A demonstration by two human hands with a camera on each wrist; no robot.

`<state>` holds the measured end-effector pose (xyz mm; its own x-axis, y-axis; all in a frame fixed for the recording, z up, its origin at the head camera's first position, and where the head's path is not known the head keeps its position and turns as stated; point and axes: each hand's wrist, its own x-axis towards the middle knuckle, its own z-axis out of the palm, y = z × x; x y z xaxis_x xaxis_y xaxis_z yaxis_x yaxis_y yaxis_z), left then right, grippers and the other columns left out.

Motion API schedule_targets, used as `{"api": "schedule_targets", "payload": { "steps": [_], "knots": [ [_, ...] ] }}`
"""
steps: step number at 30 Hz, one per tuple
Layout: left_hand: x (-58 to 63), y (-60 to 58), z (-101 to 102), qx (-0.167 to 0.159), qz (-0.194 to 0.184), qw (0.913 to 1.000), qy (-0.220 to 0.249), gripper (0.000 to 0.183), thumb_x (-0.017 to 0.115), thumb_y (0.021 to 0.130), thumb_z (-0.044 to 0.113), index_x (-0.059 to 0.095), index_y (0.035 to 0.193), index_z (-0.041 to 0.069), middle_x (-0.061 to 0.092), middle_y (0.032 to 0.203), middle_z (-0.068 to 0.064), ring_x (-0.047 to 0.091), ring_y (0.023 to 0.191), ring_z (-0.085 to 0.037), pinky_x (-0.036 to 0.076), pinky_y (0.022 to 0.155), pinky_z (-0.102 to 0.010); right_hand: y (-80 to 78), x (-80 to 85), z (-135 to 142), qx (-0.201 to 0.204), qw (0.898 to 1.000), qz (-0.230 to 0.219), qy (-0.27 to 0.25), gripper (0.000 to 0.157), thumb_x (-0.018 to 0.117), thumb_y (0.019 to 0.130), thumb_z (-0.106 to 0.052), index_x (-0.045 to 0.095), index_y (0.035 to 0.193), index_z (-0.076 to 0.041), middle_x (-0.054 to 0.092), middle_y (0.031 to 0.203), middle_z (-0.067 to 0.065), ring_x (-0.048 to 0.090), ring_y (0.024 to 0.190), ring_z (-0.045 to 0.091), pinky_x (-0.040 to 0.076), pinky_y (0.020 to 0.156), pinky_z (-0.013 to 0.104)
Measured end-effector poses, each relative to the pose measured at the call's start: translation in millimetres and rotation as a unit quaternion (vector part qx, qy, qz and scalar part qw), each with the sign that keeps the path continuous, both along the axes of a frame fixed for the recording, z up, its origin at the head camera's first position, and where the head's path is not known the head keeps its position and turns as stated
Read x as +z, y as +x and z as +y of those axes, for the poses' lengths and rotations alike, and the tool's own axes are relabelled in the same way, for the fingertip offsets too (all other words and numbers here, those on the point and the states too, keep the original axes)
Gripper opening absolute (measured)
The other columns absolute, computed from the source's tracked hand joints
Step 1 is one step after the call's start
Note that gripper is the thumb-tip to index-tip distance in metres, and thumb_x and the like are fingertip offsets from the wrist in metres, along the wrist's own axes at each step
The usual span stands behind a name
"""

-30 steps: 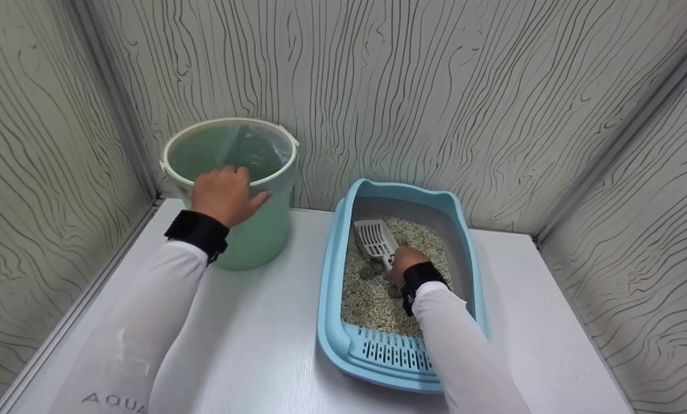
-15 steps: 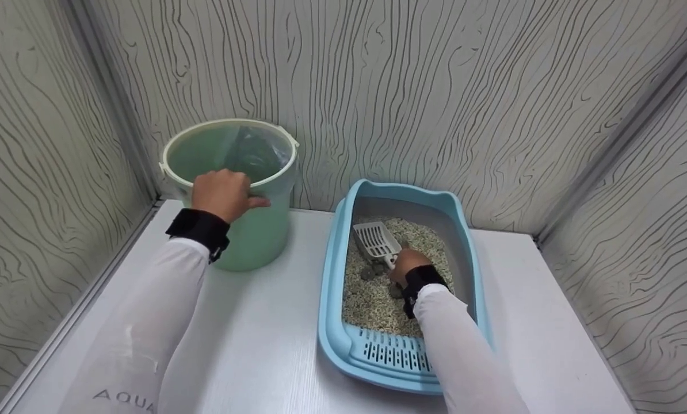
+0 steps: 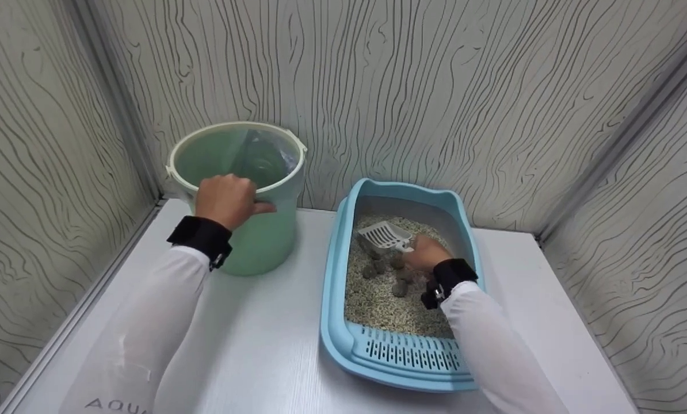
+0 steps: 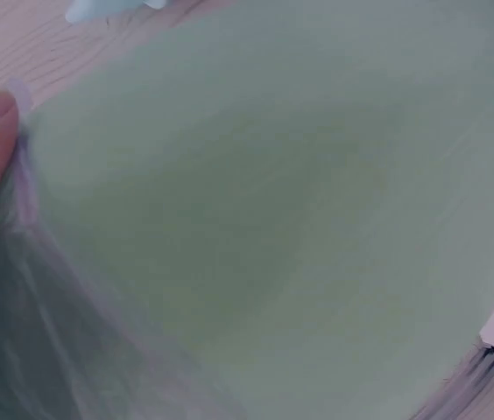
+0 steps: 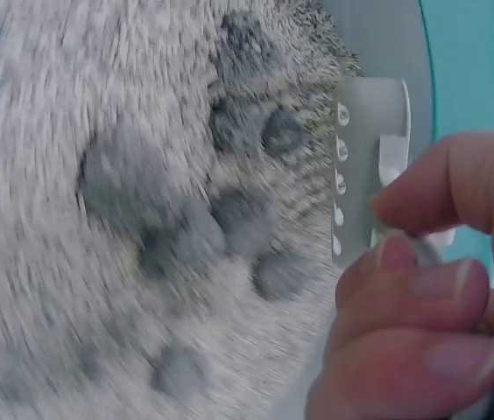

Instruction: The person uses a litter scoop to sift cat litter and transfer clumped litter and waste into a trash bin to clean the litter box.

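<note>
Presumably to steady the green bucket (image 3: 257, 247) and pin its liner (image 4: 54, 341), the left hand (image 3: 226, 201) has its grip curled over the rim (image 3: 251, 124) at six o'clock. The right hand (image 3: 427, 253) has its grip closed round the handle of the scoop (image 3: 385, 235), blade toward ten o'clock inside the blue tray (image 3: 333, 299), probably so its slots sift litter (image 3: 381, 307) from clumps (image 3: 400, 288).

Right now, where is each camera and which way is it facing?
Head: on the head, facing forward and down at bin and litter tray; left hand, right hand and sleeves show.
Left wrist: worn there, facing the bin's wall; part of the left hand shows.
Right wrist: worn there, facing the litter; fingers show.
Shared by head and right wrist: the scoop.
</note>
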<state>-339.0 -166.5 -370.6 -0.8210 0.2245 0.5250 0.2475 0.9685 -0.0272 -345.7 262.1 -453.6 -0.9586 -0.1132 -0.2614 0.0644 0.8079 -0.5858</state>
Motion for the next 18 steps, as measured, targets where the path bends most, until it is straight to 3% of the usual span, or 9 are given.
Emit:
{"api": "schedule_targets", "payload": {
  "steps": [3,6,8,10,12,14,18],
  "knots": [
    [-1.6,8.1,3.1,-0.009,0.003,1.0000,0.000,0.078,0.083,0.070,0.071,0.027,0.051,0.020,0.026,0.053,0.004,0.029,0.050,-0.017,0.023,0.043,-0.035,6.5,13.7,9.6,0.018,0.998,0.042,0.038,0.035,0.058,0.096,-0.016,0.030,0.076,-0.016,0.029,0.064,-0.004,0.031,0.053,0.012,0.029,0.055,0.030],
    [-0.9,16.0,6.6,-0.018,-0.001,0.9998,0.000,0.078,0.082,0.071,0.072,0.027,0.050,0.021,0.024,0.053,0.005,0.027,0.050,-0.016,0.022,0.043,-0.034,15.6,30.1,19.5,0.041,0.992,0.074,0.093,0.023,0.056,0.100,-0.016,0.047,0.081,-0.006,0.042,0.072,0.005,0.038,0.061,0.017,0.033,0.062,0.033],
    [-0.3,20.9,8.8,-0.024,-0.005,0.9997,-0.001,0.078,0.082,0.072,0.072,0.028,0.050,0.021,0.025,0.052,0.005,0.028,0.050,-0.016,0.022,0.043,-0.034,23.2,40.8,25.2,0.050,0.987,0.082,0.127,0.021,0.053,0.103,-0.018,0.059,0.100,0.003,0.056,0.085,0.015,0.047,0.069,0.021,0.038,0.068,0.037],
    [0.3,25.9,10.8,-0.028,-0.007,0.9996,-0.003,0.077,0.081,0.072,0.073,0.028,0.050,0.020,0.025,0.052,0.005,0.028,0.050,-0.016,0.022,0.044,-0.034,31.1,50.8,30.2,0.061,0.983,0.086,0.148,0.034,0.052,0.105,-0.019,0.061,0.121,0.010,0.065,0.105,0.026,0.058,0.078,0.028,0.046,0.075,0.044],
    [0.4,30.8,12.8,-0.033,-0.007,0.9994,-0.006,0.077,0.081,0.072,0.073,0.029,0.049,0.020,0.025,0.052,0.005,0.028,0.050,-0.016,0.022,0.044,-0.034,38.8,59.4,34.4,0.067,0.980,0.091,0.164,0.038,0.052,0.106,-0.020,0.060,0.127,0.011,0.067,0.115,0.031,0.063,0.085,0.032,0.048,0.080,0.049],
    [0.0,35.5,14.9,-0.037,-0.006,0.9993,-0.007,0.077,0.081,0.072,0.073,0.029,0.049,0.020,0.025,0.051,0.005,0.028,0.050,-0.016,0.022,0.044,-0.034,46.4,65.7,37.4,0.071,0.976,0.099,0.180,0.036,0.054,0.106,-0.020,0.062,0.123,0.010,0.069,0.109,0.028,0.065,0.084,0.032,0.050,0.080,0.049],
    [-1.9,43.7,19.3,-0.045,0.004,0.9989,-0.011,0.078,0.082,0.070,0.074,0.028,0.050,0.021,0.024,0.053,0.005,0.027,0.050,-0.016,0.023,0.043,-0.034,63.9,75.3,38.9,0.063,0.974,0.092,0.200,0.025,0.055,0.104,-0.018,0.067,0.099,0.002,0.063,0.079,0.013,0.058,0.066,0.023,0.046,0.063,0.040]
  ]
}}
